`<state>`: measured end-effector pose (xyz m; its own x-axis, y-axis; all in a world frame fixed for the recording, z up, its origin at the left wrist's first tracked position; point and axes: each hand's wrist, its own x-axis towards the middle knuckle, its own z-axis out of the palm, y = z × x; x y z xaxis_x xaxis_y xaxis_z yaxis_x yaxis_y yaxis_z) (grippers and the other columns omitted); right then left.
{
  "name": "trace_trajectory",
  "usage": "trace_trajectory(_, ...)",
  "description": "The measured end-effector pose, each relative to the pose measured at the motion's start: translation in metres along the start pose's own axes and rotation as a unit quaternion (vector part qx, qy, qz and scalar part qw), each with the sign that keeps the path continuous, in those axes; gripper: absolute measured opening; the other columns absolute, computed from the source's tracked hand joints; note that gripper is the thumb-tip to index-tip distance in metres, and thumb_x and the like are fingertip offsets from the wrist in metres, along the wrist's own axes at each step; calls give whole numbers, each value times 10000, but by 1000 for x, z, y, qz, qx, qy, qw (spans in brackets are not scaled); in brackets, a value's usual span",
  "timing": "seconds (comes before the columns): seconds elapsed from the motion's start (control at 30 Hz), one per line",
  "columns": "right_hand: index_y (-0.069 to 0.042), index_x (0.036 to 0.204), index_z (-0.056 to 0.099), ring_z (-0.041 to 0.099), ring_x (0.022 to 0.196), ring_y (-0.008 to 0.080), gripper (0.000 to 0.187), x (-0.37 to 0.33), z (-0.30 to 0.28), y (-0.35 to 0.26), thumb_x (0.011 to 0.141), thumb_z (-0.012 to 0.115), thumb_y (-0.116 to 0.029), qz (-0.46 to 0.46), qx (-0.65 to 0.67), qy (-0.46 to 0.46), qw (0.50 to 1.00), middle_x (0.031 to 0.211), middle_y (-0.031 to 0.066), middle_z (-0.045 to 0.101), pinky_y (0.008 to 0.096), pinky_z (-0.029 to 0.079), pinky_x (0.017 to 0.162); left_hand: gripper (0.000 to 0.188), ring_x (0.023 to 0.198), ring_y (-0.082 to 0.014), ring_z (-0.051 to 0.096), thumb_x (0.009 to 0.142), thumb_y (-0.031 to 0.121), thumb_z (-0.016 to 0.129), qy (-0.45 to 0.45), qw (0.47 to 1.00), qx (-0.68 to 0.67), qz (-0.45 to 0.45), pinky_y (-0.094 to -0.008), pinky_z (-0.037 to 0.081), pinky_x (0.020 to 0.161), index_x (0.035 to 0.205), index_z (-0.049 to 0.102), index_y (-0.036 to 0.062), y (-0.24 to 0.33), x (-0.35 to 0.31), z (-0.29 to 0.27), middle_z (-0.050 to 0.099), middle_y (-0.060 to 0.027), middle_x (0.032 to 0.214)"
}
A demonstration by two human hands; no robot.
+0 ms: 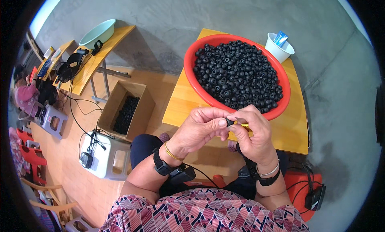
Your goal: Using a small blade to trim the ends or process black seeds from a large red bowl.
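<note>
My left hand [198,127] is closed, its thumb and fingertips pinching a small round black part [229,122] in front of my chest. Closed around a small yellow-handled blade [244,125], my right hand [256,133] brings it up against that part; the fingers cover much of the tool. Just beyond both hands, a red basin [286,101] stands on a yellow wooden table [180,107]. A heap of black parts [238,75] of the same kind fills it, several showing a hole in the middle.
Behind the basin is a white bucket [279,49] with a blue packet. On the floor to the left, a cardboard box [145,107] holds more black parts, beside a white stool [106,168] with cables. Another table [86,77] carries a green basin. A seated person [30,93] is farther left.
</note>
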<state>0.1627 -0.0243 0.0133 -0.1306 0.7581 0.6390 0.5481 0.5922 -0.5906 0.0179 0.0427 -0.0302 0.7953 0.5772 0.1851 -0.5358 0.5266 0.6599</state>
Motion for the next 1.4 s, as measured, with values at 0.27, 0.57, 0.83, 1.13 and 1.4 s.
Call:
trace_trajectory(0.27,-11,872,543,542,639,202,152,-3,6,4,735,608,4,-61,-64,55,995,755,102,539,262,444,536,190,691,-118,562,840,81,532,12,998,-27,49,-243,487,632,1003,566,-10,-11,0,2,598,-66,847)
trace_trajectory(0.57,-14,905,510,547,616,211,226,-4,11,7,709,585,70,-103,-98,78,987,777,106,527,288,459,506,203,767,-138,587,853,111,514,16,996,-36,79,-254,486,676,1027,554,14,-18,1,2,611,-72,894)
trace_trajectory(0.83,-19,902,504,537,612,220,236,-7,14,9,697,598,49,-119,-122,82,982,782,104,519,302,452,510,208,713,-102,556,851,122,520,43,994,-77,68,-228,467,661,1027,554,16,-21,1,8,594,-50,857)
trace_trajectory(1.13,-8,906,488,516,629,184,91,-14,7,-2,820,508,-29,45,1,86,995,778,97,514,285,427,566,238,722,-119,512,852,172,523,-36,991,-126,24,-265,448,678,1033,537,17,-16,-1,5,539,-29,819)
trace_trajectory(1.4,16,854,502,550,617,122,121,-5,-5,-23,885,428,-75,165,82,15,983,698,73,571,247,437,563,243,723,-120,494,850,181,525,-60,987,-145,26,-277,445,674,1034,534,22,-17,0,3,513,-21,814)
